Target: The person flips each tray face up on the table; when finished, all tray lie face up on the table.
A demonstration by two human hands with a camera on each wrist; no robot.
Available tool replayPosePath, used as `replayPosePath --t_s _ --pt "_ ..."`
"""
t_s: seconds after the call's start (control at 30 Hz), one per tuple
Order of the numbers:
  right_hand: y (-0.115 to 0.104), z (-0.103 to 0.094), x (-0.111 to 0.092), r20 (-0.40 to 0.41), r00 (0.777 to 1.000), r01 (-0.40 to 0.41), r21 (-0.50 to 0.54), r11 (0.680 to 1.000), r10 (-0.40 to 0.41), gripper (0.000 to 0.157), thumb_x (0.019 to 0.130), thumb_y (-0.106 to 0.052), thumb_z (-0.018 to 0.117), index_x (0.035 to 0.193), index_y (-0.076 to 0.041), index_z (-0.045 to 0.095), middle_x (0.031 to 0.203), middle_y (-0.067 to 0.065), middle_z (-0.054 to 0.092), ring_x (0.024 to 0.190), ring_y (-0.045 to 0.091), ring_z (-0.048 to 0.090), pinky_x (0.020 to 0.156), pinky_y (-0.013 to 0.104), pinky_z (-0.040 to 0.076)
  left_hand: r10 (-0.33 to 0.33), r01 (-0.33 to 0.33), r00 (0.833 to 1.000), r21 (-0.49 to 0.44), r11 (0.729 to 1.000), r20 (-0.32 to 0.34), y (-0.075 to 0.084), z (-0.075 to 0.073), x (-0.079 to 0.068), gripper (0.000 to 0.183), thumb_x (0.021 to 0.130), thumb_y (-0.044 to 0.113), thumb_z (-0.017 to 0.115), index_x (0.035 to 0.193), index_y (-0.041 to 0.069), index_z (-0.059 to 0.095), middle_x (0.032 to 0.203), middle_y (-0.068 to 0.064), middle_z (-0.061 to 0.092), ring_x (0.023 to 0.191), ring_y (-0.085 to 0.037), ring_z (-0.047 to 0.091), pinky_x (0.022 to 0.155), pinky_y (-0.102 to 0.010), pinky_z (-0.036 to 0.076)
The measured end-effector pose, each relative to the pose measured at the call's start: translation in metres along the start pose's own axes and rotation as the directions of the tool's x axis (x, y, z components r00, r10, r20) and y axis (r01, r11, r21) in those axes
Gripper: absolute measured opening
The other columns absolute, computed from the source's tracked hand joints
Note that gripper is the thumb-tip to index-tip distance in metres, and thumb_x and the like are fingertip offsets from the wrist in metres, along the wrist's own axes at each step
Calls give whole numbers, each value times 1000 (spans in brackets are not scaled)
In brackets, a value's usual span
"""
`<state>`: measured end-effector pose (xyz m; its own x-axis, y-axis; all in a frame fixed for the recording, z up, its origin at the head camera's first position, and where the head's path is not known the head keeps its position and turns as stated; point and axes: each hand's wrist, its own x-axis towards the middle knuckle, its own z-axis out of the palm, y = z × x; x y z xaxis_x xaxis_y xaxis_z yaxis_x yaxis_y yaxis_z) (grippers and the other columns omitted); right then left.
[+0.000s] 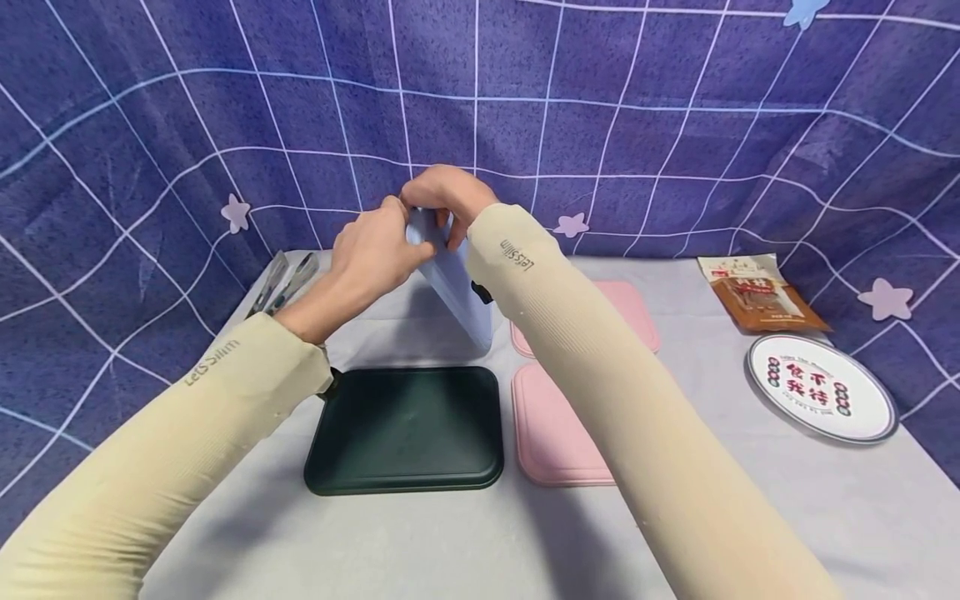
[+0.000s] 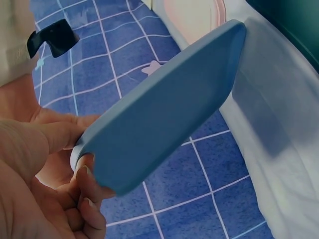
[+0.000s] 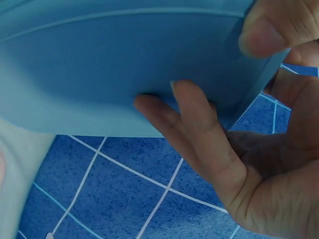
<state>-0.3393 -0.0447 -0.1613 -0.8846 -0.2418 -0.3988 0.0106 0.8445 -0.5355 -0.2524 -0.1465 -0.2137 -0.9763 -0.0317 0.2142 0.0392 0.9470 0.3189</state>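
Both hands hold a light blue shallow tray (image 1: 459, 300) at its upper end, tilted steeply with its lower end near the table in the head view. My left hand (image 1: 371, 250) grips the top edge, thumb on one face. Beside it, my right hand (image 1: 450, 196) bends over the same end. From the left wrist, the blue tray (image 2: 159, 117) slants up and right from the fingers. The right wrist view shows the tray's recessed face (image 3: 109, 64), with fingertips of the right hand (image 3: 264, 184) against it. A thumb presses near the corner there.
A dark green tray (image 1: 405, 429) lies in front of the blue one. Two pink trays (image 1: 555, 433) are partly hidden by the right arm. Shiny utensils (image 1: 285, 279) lie at back left. At right are a brown food packet (image 1: 772, 304) and an oval white plate (image 1: 821, 421). A blue curtain (image 1: 525, 100) hangs behind.
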Motion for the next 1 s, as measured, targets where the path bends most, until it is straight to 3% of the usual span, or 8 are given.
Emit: replayPosePath --t_s 0.2,0.37,0.47,0.63,0.73,0.87,1.0 --pt "8 -2 0 18 998 60 75 995 -61 19 95 -25 51 108 -11 52 106 8 50 98 31 66 88 39 59 13 -13 1000 -4 1000 1 8 2 1 50 90 41 60 120 2 52 104 -19 67 93 -40 65 77 -52 49" --pt "14 -6 -2 11 998 65 129 990 -68 16 98 -26 49 104 -11 51 100 7 45 97 30 66 83 38 60 68 -67 997 -43 997 37 11 3 1 53 92 40 61 128 3 51 101 -15 68 89 -34 65 74 -48 49" --pt "20 -11 -4 21 997 69 155 985 -74 21 98 -25 50 113 -10 52 107 8 45 99 26 63 81 38 61 129 -114 984 -125 986 121 9 1 -1 57 94 39 60 138 6 47 102 -10 69 89 -28 65 75 -42 49" --pt "31 -27 -6 48 997 45 158 986 -54 42 100 -26 47 140 -12 45 127 15 48 106 34 70 82 38 61 208 -138 942 -262 955 263 2 -7 -8 70 98 42 57 156 10 33 114 -10 70 100 -24 65 86 -41 49" --pt "42 -39 -7 47 998 26 138 990 -32 43 101 -28 45 139 -9 45 122 17 54 104 37 72 80 36 61 231 -159 933 -262 952 275 -2 -9 -10 66 99 42 56 155 12 36 117 -12 70 102 -25 66 90 -44 49" --pt "66 -54 -7 41 998 41 139 989 -47 41 99 -25 45 136 -7 43 109 15 56 89 35 75 80 38 61 237 -170 924 -235 957 298 -13 -4 -11 59 100 41 54 151 13 42 121 -15 69 101 -26 70 90 -46 51" --pt "96 -67 -8 14 998 51 179 982 -54 65 99 -21 43 160 -21 20 110 16 51 86 37 73 82 43 61 215 -143 911 -218 965 353 -26 4 -11 59 101 41 52 152 13 42 124 -17 67 102 -27 70 89 -46 51"
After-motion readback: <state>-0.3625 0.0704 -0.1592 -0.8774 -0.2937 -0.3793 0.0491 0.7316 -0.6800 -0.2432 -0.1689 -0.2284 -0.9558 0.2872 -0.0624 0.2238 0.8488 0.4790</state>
